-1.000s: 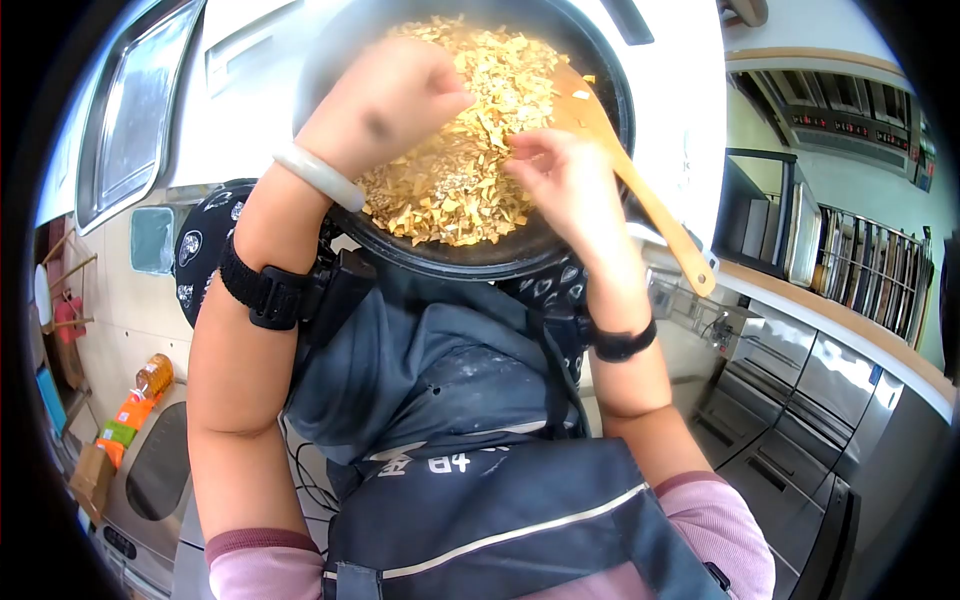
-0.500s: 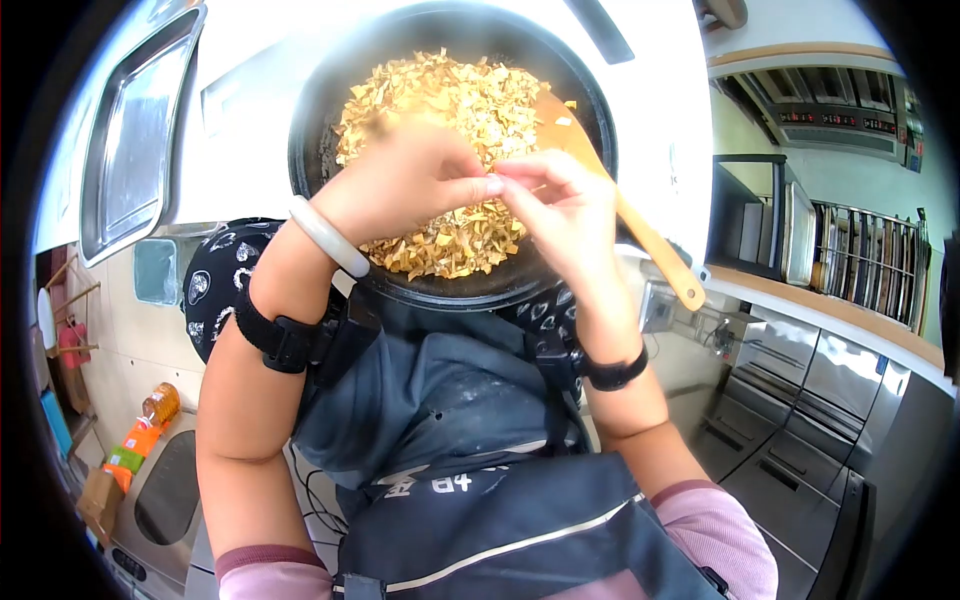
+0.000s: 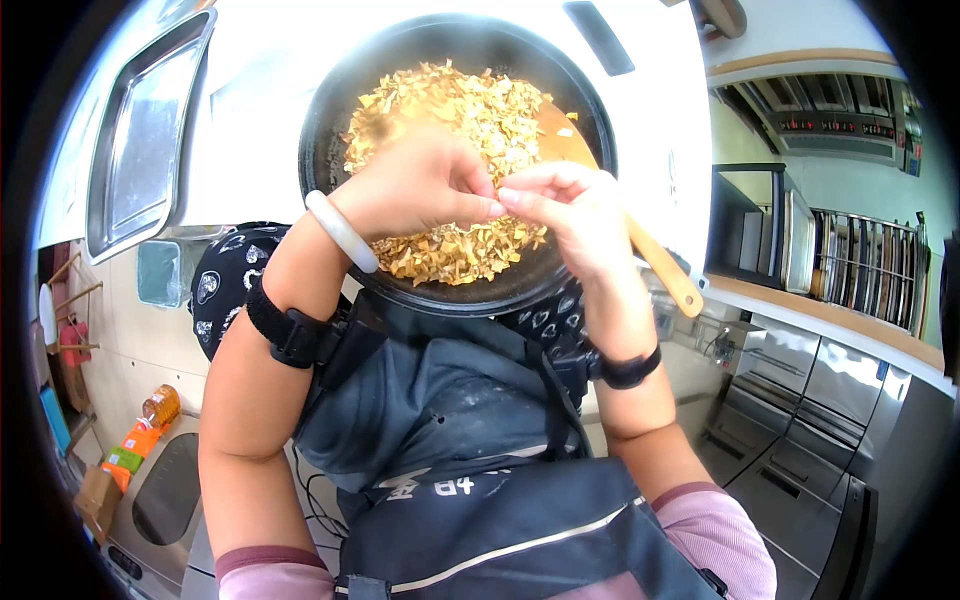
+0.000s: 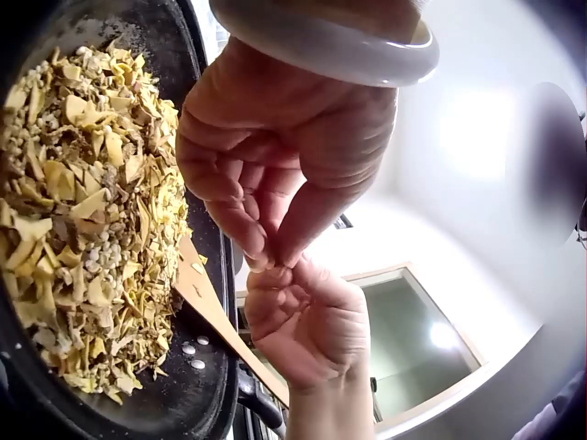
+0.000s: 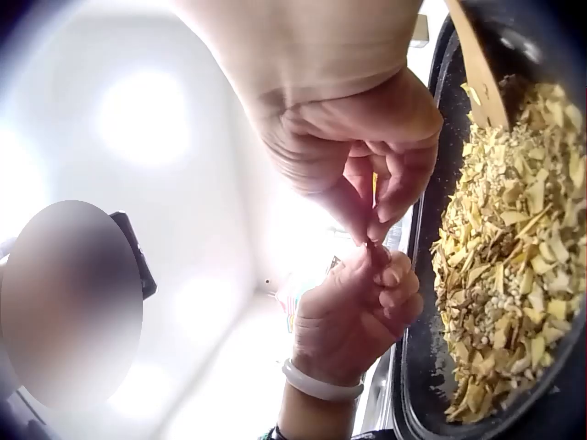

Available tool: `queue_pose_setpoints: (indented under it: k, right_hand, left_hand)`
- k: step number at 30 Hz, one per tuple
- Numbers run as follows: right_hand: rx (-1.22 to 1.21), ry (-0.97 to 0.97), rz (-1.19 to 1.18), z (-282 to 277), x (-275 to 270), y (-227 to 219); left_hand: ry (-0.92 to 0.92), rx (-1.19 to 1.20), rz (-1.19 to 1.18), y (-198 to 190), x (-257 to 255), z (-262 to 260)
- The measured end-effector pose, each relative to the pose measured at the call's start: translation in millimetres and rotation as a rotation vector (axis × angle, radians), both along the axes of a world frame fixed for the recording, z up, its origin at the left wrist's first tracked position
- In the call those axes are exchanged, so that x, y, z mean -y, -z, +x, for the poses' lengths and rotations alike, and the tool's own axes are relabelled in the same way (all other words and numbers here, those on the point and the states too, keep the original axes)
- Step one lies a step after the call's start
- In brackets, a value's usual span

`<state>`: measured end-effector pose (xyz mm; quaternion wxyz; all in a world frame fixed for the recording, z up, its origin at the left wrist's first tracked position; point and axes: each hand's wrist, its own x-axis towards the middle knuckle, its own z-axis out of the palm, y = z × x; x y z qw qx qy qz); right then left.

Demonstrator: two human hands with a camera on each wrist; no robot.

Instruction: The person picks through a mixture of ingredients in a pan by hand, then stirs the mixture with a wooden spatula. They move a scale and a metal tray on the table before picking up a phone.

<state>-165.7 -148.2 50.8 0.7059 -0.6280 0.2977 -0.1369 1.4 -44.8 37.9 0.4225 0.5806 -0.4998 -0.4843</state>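
Observation:
Over the near half of a black pan (image 3: pixel 315 150), both hands meet fingertip to fingertip. My left hand (image 3: pixel 415 185), a white bangle on its wrist, pinches with thumb and forefinger. Opposite it, my right hand (image 3: pixel 580 215) pinches in the same way. A tiny dark reddish bit (image 5: pixel 370 245) shows where the tips meet in the right wrist view; I cannot tell its kind. The pan holds chopped yellow-brown dried flakes (image 4: pixel 92 206) mixed with pale grains (image 4: pixel 101 261). A wooden spatula (image 3: pixel 660 265) leans in the pan, its blade among the flakes and its handle over the rim.
A shallow metal tray (image 3: pixel 145 150) lies on the white surface to the left. A dark flat object (image 3: pixel 598 38) is beyond the pan's right side. On the far right, a rack (image 3: pixel 870 265) holds several upright trays. Bottles and packets (image 3: pixel 130 450) stand at lower left.
A second ago the hands were apart over the flakes. They came together, fingertips meeting, and have stayed so. The spatula keeps its place in the pan.

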Motion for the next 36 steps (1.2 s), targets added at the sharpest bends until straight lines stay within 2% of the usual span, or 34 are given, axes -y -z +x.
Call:
queue_pose_setpoints:
  k: [5,7,8,9,10,11,13,15,17,18,19,21,22,23,25,29,31,33,36]
  right_hand:
    - [-0.099,-0.169,0.093,8.3,31.4,0.8]
    - [-0.304,-0.239,-0.110,15.9,41.1,-1.5]
    - [-0.316,-0.223,-0.334,21.7,41.4,-0.4]
    - [-0.367,-0.296,-0.564,26.5,54.0,8.9]
    - [-0.445,-0.241,-0.605,35.4,61.5,11.9]
    - [-0.520,-0.189,-0.646,46.3,67.2,15.2]
    - [-0.554,-0.103,-0.778,63.3,79.0,25.5]
    - [-0.605,-0.098,-0.804,78.2,86.7,40.0]
    - [-0.646,-0.255,-0.714,90.7,83.7,46.4]
    - [-0.624,-0.284,-0.654,95.3,78.7,47.7]
    - [-0.570,-0.288,-0.744,99.5,71.7,50.8]
    - [-0.422,-0.349,-0.732,97.7,55.1,50.4]
    - [-0.413,-0.421,-0.768,95.4,38.0,36.5]
    - [-0.210,-0.451,-0.903,89.8,32.4,49.6]
    - [-0.052,-0.429,-1.177,71.2,6.9,39.0]
    - [-0.078,-0.528,-1.146,35.4,-13.5,18.1]
    - [-0.191,-0.559,-1.023,19.3,-12.5,11.7]
    - [-0.218,-0.530,-1.018,10.5,-6.1,7.2]
    - [-0.333,-0.312,-0.839,8.0,3.3,6.7]
  left_hand:
    - [0.012,-0.082,0.092,1.8,-3.3,4.8]
    - [0.022,-0.103,0.109,1.3,-3.8,8.7]
    - [-0.086,0.155,0.057,5.1,-2.9,16.5]
    - [-0.193,0.410,0.004,8.1,-4.2,22.1]
    - [-0.304,0.415,-0.029,5.8,-7.9,26.9]
    - [-0.379,0.722,-0.083,19.2,-6.8,36.1]
    - [-0.488,0.775,-0.050,22.5,-8.4,43.1]
    - [-0.533,0.811,-0.036,26.0,-6.4,45.4]
    - [-0.578,0.847,-0.023,27.7,-5.9,47.5]
    - [-0.573,0.813,-0.019,25.7,-5.7,47.6]
    - [-0.569,0.778,-0.014,24.3,-5.8,47.9]
    - [-0.582,0.782,-0.035,23.0,-6.3,47.9]
    - [-0.591,0.789,-0.062,23.4,-6.5,48.0]
    - [-0.591,0.787,-0.059,25.0,-6.6,48.9]
    - [-0.552,0.830,-0.081,27.1,-7.3,51.0]
    - [-0.509,0.807,-0.031,24.7,-7.8,48.6]
    - [-0.461,0.841,-0.023,24.7,-7.9,46.3]
    - [-0.422,0.847,-0.005,23.9,-7.9,44.8]
    - [-0.329,0.818,0.058,17.2,-7.4,37.6]
